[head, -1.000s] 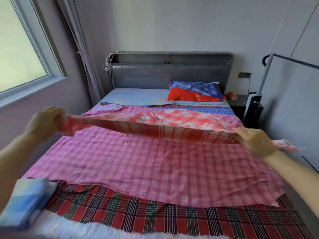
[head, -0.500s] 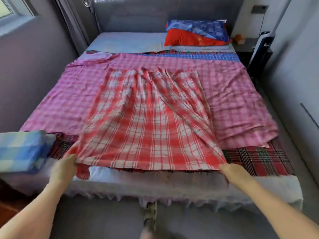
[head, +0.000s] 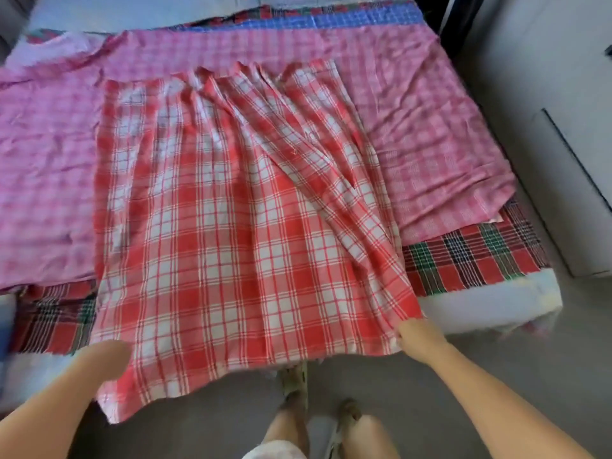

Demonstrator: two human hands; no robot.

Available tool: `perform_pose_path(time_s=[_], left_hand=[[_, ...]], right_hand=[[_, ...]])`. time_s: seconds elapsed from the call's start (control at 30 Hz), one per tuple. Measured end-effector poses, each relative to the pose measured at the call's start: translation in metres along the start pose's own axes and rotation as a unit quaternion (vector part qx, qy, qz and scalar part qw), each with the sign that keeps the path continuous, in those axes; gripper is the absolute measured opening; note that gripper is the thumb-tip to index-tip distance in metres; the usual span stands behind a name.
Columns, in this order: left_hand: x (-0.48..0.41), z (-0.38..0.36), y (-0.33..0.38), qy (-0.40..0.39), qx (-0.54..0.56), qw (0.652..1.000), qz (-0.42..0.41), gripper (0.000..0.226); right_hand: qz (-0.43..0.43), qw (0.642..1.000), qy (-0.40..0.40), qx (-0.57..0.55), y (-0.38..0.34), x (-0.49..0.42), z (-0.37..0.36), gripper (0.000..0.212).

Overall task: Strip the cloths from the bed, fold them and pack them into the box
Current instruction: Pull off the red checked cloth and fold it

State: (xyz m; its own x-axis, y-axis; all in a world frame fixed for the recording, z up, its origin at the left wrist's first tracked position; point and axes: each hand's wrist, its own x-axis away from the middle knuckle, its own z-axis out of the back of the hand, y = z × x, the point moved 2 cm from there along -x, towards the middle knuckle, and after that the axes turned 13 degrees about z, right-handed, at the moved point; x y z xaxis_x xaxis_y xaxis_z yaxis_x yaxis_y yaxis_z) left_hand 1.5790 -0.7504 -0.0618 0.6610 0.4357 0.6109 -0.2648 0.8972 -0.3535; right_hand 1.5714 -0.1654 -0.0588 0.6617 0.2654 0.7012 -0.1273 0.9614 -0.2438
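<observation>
A red and white checked cloth (head: 231, 226) lies stretched over the bed and hangs past its foot edge. My left hand (head: 104, 354) holds its near left corner, with the fingers hidden under the fabric. My right hand (head: 419, 332) grips the near right corner at the mattress edge. Beneath it a pink checked cloth (head: 430, 134) spreads across the bed. Under that lies a dark red tartan cloth (head: 470, 256), and a blue checked cloth (head: 347, 19) shows at the far end. No box is in view.
The white mattress corner (head: 496, 303) sticks out at the right. A pale cabinet or wall panel (head: 569, 160) stands close along the bed's right side. My legs and sandalled feet (head: 294, 382) stand on the grey floor at the bed's foot.
Both hands have drawn the red and white cloth down off the far part of the bed toward me, so it now overhangs the foot edge. The view has tilted downward.
</observation>
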Motion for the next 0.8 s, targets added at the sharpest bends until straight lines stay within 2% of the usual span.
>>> perform_pose_path(time_s=[0.07, 0.13, 0.2, 0.33, 0.4, 0.47, 0.53, 0.63, 0.73, 0.8], left_hand=[[-0.005, 0.026, 0.039, -0.008, 0.016, 1.0, 0.007, 0.039], [-0.01, 0.066, 0.107, 0.049, -0.002, 0.997, -0.063, 0.041], [-0.016, 0.092, 0.171, 0.046, -0.067, 0.99, -0.112, 0.042], [-0.019, 0.127, 0.299, 0.105, 0.043, 0.964, -0.239, 0.034], [-0.023, 0.143, 0.36, 0.143, 0.101, 0.932, -0.318, 0.034], [-0.023, 0.161, 0.416, 0.159, 0.126, 0.914, -0.351, 0.032], [-0.022, 0.176, 0.471, 0.198, 0.141, 0.886, -0.394, 0.037], [-0.025, 0.192, 0.549, 0.248, 0.107, 0.85, -0.452, 0.044], [-0.027, 0.198, 0.61, 0.282, 0.024, 0.771, -0.571, 0.042], [-0.027, 0.192, 0.635, 0.279, -0.087, 0.716, -0.635, 0.035]], right_hand=[[-0.053, 0.995, 0.046, -0.068, 0.006, -0.001, 0.002, 0.011], [-0.124, 0.972, 0.092, -0.176, 0.028, -0.008, -0.004, 0.013], [-0.183, 0.94, 0.131, -0.256, 0.047, -0.015, -0.008, 0.016], [-0.238, 0.886, 0.193, -0.348, 0.085, -0.042, -0.014, 0.019], [-0.249, 0.841, 0.259, -0.404, 0.107, -0.067, -0.012, 0.014], [-0.25, 0.809, 0.325, -0.422, 0.124, -0.092, -0.002, 0.019], [-0.221, 0.808, 0.357, -0.414, 0.136, -0.121, 0.009, 0.027], [-0.19, 0.844, 0.308, -0.397, 0.139, -0.158, 0.021, 0.03], [-0.137, 0.884, 0.228, -0.384, 0.135, -0.177, 0.022, 0.032], [-0.104, 0.901, 0.198, -0.372, 0.137, -0.178, 0.021, 0.037]])
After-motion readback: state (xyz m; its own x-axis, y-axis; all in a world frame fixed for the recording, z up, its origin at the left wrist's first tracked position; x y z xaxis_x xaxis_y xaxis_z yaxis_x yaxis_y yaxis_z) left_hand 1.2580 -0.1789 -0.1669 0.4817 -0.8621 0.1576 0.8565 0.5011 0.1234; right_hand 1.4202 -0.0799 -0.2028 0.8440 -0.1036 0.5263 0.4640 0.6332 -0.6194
